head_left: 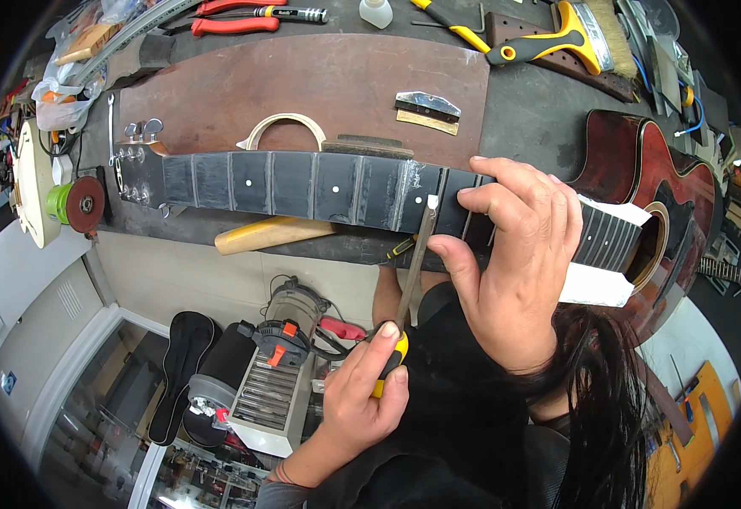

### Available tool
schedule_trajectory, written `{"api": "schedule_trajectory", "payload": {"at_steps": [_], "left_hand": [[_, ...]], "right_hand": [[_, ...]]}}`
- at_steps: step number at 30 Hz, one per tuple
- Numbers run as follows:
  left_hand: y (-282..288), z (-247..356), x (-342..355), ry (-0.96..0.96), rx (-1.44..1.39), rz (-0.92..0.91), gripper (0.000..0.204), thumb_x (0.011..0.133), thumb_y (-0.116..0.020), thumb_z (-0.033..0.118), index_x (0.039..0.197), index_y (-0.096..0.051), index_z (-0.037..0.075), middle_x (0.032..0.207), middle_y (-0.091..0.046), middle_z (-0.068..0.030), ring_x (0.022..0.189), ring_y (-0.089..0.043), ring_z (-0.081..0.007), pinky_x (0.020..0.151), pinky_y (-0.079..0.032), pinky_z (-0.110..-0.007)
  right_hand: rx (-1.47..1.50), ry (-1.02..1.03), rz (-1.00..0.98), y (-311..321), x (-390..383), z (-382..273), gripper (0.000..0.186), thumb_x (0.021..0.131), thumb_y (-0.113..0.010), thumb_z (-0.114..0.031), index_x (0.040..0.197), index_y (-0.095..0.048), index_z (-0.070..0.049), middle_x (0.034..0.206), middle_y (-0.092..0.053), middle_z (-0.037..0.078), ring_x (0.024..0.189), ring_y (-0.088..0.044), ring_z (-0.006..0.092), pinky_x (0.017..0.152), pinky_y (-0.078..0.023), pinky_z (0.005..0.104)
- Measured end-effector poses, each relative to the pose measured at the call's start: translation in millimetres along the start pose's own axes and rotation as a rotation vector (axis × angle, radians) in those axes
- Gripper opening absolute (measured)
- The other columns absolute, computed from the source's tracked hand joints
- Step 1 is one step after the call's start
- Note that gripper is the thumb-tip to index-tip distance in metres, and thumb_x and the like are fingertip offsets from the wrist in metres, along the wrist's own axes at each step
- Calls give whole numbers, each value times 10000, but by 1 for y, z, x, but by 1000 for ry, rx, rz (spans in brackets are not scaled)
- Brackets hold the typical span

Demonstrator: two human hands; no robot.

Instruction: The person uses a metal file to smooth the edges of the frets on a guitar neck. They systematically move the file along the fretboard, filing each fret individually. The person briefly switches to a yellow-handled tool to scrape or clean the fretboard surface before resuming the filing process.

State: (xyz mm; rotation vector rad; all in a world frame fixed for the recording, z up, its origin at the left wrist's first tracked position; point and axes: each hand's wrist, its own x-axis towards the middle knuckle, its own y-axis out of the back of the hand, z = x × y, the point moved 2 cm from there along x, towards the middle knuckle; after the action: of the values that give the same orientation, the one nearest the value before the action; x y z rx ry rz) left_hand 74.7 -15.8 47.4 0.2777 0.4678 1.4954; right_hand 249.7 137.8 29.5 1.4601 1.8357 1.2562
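Observation:
A guitar neck (294,187) with a dark fretboard and white dot markers lies across the bench, its headstock (142,174) to the left. My left hand (362,399) grips the yellow and black handle of a flat-tipped screwdriver (417,263). The blade slants up and away, and its tip lies over the fretboard beside a fret line. Whitish scuffs mark the board just left of it. My right hand (515,246) spans the neck right of the tip, fingers toward the far edge, thumb by the near edge. Dark red, the guitar body (616,153) sits to the right.
White paper (599,284) covers the top by the soundhole. Behind the neck are a cream ring (286,127), a small metal-and-wood piece (428,113), red-handled pliers (235,25) and a brush (557,42). A yellow wooden piece (277,235) sits under the neck. A vacuum (290,314) stands below.

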Motion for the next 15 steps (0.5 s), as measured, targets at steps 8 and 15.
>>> {"api": "schedule_trajectory", "payload": {"at_steps": [8, 15], "left_hand": [[2, 3, 6, 3, 3, -11, 633, 951, -744, -58, 1560, -572, -77, 1198, -765, -269, 860, -766, -342, 746, -634, -398], [3, 7, 13, -2, 27, -19, 630, 951, -748, -53, 1555, -570, -87, 1320, -760, -279, 910, -787, -355, 773, -651, -405]], "right_hand": [[1, -5, -5, 1, 0, 0, 512, 889, -901, -304, 1276, -616, -128, 1418, -691, 100, 1307, -631, 355, 1214, -371, 585], [17, -17, 2, 0, -1, 0, 553, 824, -921, -286, 1282, -645, -147, 1409, -669, 75, 1309, -626, 340, 1201, -368, 580]]}}
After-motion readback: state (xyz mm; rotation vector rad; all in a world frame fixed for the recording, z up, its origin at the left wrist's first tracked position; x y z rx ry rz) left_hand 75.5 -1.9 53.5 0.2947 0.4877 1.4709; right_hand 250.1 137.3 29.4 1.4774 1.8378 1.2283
